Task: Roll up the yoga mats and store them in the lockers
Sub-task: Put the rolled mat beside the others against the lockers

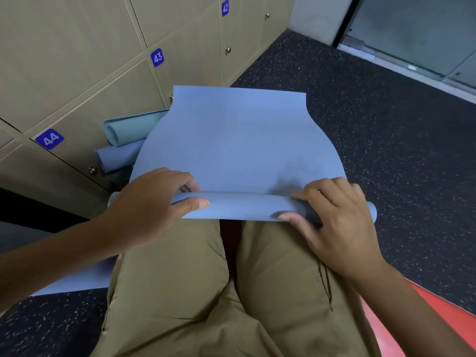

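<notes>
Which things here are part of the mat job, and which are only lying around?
Job: blue mat gripped by left hand and right hand; rolled teal mat; rolled blue mat; lockers.
Lying about: red mat; glass door.

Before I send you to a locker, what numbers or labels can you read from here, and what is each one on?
"42": blue sticker on a tan locker door, farthest along the row.
"43": blue sticker on the next locker door, at its corner.
"44": blue sticker on the nearest locker door, left of the rolled mats.
No other text is visible; the mats carry no readable print.
</notes>
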The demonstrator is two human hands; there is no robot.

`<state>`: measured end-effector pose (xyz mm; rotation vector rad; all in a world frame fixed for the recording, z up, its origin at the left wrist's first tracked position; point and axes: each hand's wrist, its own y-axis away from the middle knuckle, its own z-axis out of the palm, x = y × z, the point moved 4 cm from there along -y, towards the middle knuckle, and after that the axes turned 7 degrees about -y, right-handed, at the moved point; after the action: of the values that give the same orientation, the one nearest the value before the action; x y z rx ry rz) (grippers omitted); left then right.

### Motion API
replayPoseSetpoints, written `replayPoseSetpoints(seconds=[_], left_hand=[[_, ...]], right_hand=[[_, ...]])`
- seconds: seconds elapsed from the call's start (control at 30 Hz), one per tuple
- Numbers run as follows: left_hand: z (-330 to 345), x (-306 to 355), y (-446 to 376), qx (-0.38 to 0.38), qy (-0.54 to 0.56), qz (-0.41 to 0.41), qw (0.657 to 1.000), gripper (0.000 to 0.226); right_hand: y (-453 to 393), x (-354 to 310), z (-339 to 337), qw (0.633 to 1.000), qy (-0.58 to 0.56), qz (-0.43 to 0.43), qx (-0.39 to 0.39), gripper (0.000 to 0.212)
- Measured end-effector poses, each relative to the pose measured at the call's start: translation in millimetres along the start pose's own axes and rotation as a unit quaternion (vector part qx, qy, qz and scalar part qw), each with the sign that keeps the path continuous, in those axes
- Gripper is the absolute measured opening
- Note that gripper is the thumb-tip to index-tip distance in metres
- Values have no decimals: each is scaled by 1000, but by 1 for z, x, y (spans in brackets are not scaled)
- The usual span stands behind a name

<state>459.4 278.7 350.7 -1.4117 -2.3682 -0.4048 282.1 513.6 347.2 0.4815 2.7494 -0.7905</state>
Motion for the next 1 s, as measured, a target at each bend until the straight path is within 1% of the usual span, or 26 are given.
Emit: replayPoseSetpoints(seconds=[0.07, 0.13, 0.2, 0.27, 0.33, 0.43, 0.53, 0.6, 0.63, 0.7, 0.77, 0.87, 1.0], left_hand=[[-2, 1, -7, -21, -3, 19, 1000, 27], [-4, 1, -10, -13, -2, 41, 999, 29], [-7, 3, -9, 15, 22, 36, 999, 27], [-7, 5, -8, 59, 42, 30, 997, 22], [-5, 10, -8, 88, 24, 60, 994, 19], [0, 12, -4, 123, -59, 121, 983, 31], [5, 10, 2, 152, -121, 148, 970, 48], [8, 7, 1, 156, -132, 156, 966, 47], [9, 5, -1, 147, -129, 153, 969, 46], [9, 0, -10, 109, -104, 131, 980, 49], [7, -2, -19, 72, -61, 102, 990, 51], [3, -4, -31, 39, -1, 75, 996, 42], [0, -7, -44, -1, 63, 45, 997, 29]], right_hand=[[-5, 5, 3, 1000, -17, 9, -14, 45], [-11, 10, 6, 999, -33, 22, -34, 46], [-17, 16, 9, 996, -58, 39, -59, 46], [-23, 21, 10, 991, -89, 68, -80, 46], [-28, 25, 10, 984, -110, 98, -97, 46], [-38, 32, 14, 967, -146, 150, -144, 47], [-47, 36, 17, 944, -197, 192, -180, 48], [-50, 36, 16, 934, -238, 207, -166, 43], [-51, 34, 15, 936, -243, 204, -152, 39], [-52, 31, 14, 954, -216, 176, -108, 29], [-52, 27, 16, 973, -180, 130, -57, 22], [-49, 24, 20, 989, -127, 70, -9, 26], [-43, 20, 19, 998, -63, 14, 6, 33]])
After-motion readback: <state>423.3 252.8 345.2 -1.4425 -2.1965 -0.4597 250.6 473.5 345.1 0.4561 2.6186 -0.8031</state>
